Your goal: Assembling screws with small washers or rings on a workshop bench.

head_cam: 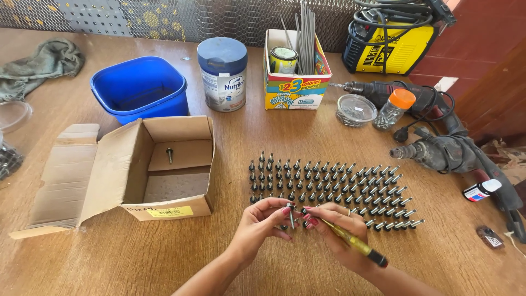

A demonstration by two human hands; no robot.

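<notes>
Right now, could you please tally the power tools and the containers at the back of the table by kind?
Electric drills: 2
Welding machine: 1
Blue tub: 1
Round tin with blue lid: 1
Orange-capped jar: 1
Clear dish of screws: 1
Colourful carton of rods: 1
Total: 8

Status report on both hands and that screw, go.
Left hand pinching upright screw. Right hand holding yellow screwdriver, fingertips at the screw. Rows of standing screws right behind.

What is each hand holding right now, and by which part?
The left hand pinches a screw near its head, upright. The right hand grips a yellow screwdriver along its shaft and upper handle, its tip toward the screw.
</notes>
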